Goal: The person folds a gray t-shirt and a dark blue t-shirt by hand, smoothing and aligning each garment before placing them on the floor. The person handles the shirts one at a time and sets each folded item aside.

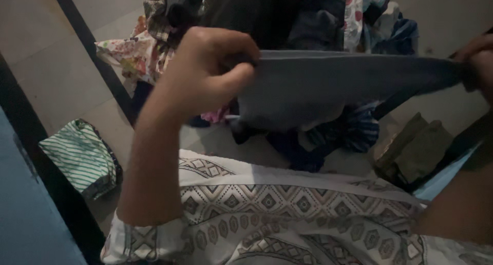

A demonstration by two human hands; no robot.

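Cloth [328, 85], grey-blue and plain, is stretched level between both hands above a floor strewn with clothing. The left hand [208, 72] forms a closed fist on one corner, thumb pressed over the fold, so this grip is shut on the cloth edge and carries tension along the upper hem. The right hand [477, 60] sits at the frame border; its fingers appear pinched on the opposite end, where the cloth narrows to a taut point, though most of that hand is cut off from view. Holding the two ends apart and raised keeps the upper edge straight and lets the lower part hang in a loose belly clear of the pile of clothes [287, 18] behind it. That pile, mixed dark and floral items, lies on the tiled floor [56, 65] directly beyond the hands. A folded green striped garment [79, 157] rests apart on the floor to the left, beside a dark frame bar [41, 157]. An olive folded piece [416, 149] lies to the right, below the stretched cloth. The person's patterned sleeve [287, 219] fills the lower foreground.
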